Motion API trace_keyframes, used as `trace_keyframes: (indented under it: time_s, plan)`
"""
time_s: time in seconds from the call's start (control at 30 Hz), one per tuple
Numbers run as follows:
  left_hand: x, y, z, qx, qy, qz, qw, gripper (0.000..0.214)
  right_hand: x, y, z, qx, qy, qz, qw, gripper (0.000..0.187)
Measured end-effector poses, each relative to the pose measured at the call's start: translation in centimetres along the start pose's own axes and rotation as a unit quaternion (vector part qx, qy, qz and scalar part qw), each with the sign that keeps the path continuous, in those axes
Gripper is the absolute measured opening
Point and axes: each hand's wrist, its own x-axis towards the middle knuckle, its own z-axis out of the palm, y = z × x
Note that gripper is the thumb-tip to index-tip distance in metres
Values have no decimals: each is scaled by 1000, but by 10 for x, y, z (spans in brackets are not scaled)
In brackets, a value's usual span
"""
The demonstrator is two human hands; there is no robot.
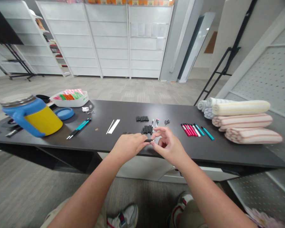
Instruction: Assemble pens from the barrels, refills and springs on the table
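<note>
In the head view my left hand point(131, 143) is closed on a small black tube point(148, 140), probably a pen grip, just above the table's front edge. My right hand point(167, 144) meets it from the right, thumb and fingertips pinched at the tube's end, where a small light tip shows. Right behind my hands lies a row of similar black tubes point(147, 129). Farther back are short black pieces point(142, 118), a few small clear-and-coloured parts point(157, 121) and a little pile of metal bits point(167, 121).
On the dark table point(104, 109), white sticks point(114, 126) and teal pens point(80, 127) lie leftward, near a tipped blue-yellow mug point(35, 115) and a white basket point(70, 100). Rightward are red barrels point(189, 129), teal barrels point(207, 133) and rolled towels point(244, 122).
</note>
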Motion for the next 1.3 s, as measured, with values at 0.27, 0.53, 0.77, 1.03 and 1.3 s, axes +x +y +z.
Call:
trace_keyframes:
  time_s: [0.27,0.53,0.77,1.03,1.3]
  plan:
    - [1,-1,2,0,14,-7,1000,28,-1,0,-1,-19,24,-20,999,42]
    - [2,0,3,3,46,-56,997,34,11,-1,-24,-239,188,-80,949,16]
    - [2,1,-1,-39,65,-95,993,33,24,9,-42,-419,134,-168,882,17]
    - [3,-13,-3,-203,150,-164,954,41,25,17,-32,-483,94,-160,856,22]
    - [1,-21,-3,-289,228,-236,899,49,23,22,-37,-522,214,-84,822,24]
